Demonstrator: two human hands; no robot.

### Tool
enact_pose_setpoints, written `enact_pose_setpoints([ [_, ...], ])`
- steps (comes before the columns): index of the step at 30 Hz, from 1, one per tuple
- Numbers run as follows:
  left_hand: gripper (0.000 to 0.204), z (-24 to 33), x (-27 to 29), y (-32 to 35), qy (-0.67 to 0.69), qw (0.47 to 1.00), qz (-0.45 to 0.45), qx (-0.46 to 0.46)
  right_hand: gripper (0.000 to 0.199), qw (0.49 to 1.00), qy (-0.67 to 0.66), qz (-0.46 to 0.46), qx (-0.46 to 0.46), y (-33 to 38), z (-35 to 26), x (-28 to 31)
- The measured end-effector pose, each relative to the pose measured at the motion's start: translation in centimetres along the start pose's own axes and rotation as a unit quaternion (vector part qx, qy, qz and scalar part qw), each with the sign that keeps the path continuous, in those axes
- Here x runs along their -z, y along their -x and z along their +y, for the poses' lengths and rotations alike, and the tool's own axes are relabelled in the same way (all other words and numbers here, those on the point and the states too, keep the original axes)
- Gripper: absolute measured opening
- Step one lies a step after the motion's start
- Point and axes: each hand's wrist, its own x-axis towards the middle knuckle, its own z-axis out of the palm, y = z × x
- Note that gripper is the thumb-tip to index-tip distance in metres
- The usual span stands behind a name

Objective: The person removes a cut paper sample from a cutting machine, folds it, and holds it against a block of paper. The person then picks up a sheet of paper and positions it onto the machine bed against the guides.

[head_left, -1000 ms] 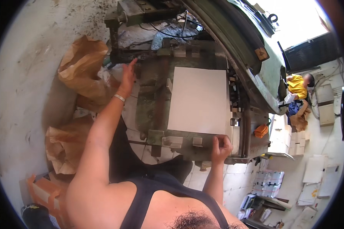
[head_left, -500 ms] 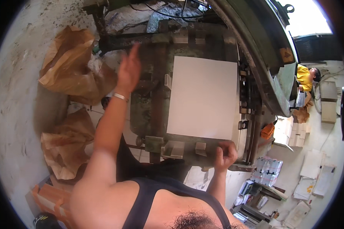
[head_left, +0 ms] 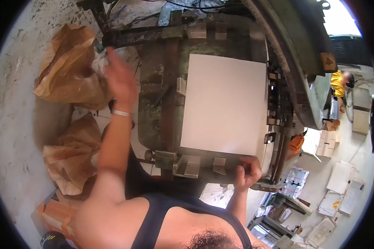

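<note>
A large blank white sheet [head_left: 224, 106] lies flat on the green-black metal bed [head_left: 170, 120] of a heavy machine. Left of the bed, my left hand [head_left: 122, 83] is in the air beside a crumpled brown paper sheet [head_left: 66, 70]. Its fingers are stretched out, a little smeared by motion, and nothing shows in them. My right hand [head_left: 248, 172] is at the near right corner of the bed, just below the sheet's near edge. Those fingers are curled in loosely, and I see nothing in them. A metal bracket [head_left: 188, 166] sits on the bed's near edge, left of that hand.
The machine's raised green frame [head_left: 286, 54] slants along the right side. Another brown paper bundle [head_left: 70, 153] lies nearer on the left, above an orange-brown carton [head_left: 58, 216]. Far right, a person in yellow [head_left: 338, 83] is in the background. Tied paper stacks [head_left: 294, 180] are on the floor.
My left hand has swung left, away from the bed and toward the brown paper. My right hand stays near the bed's corner. The whole view has shifted slightly; the white sheet remains on the bed.
</note>
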Motion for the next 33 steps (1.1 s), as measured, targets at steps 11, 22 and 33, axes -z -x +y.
enact_pose_setpoints([
  [11,0.096,-4.7,-5.1,2.7,-0.173,0.968,-0.181,-0.025,0.054,1.0,-0.005,0.012,-0.013,-0.1,-0.7,0.3],
  [22,0.083,-4.3,-5.3,2.5,-0.262,0.937,-0.223,-0.065,0.076,0.996,-0.041,0.068,0.029,0.4,-0.2,0.9],
  [33,0.074,-2.0,-7.9,3.2,-0.306,0.941,-0.135,0.043,0.089,0.994,-0.045,0.095,0.034,0.4,-0.3,0.7],
])
